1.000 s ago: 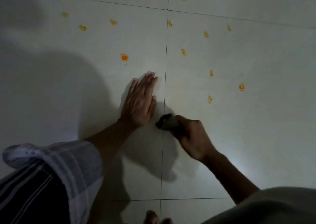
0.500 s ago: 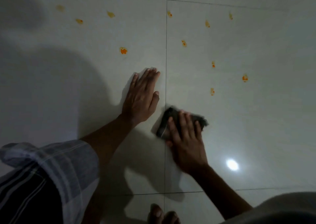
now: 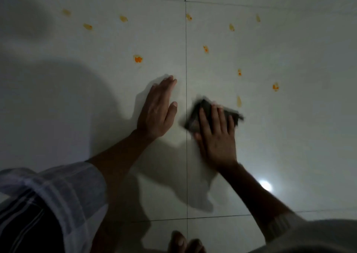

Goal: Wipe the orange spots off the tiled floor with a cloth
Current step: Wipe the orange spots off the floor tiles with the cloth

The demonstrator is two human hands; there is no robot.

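Observation:
My right hand (image 3: 217, 135) presses a dark cloth (image 3: 205, 109) flat on the pale tiled floor (image 3: 299, 136) with straight fingers, just right of a grout line. A pale orange spot (image 3: 239, 100) lies close beyond the cloth's right end. My left hand (image 3: 157, 110) rests flat on the tile to the left of the grout line, fingers straight. Several more orange spots dot the floor farther away, the brightest one (image 3: 138, 59) beyond my left hand and another (image 3: 275, 86) at the right.
Grout lines (image 3: 186, 50) cross the floor. A lamp's reflection (image 3: 265, 185) shines on the tile at the right. My toes (image 3: 182, 243) show at the bottom edge. A striped sleeve (image 3: 48, 200) fills the lower left.
My right hand went from gripping the bunched cloth to pressing it flat, and has slid it forward and right toward the nearest orange spot. My left hand has stayed planted.

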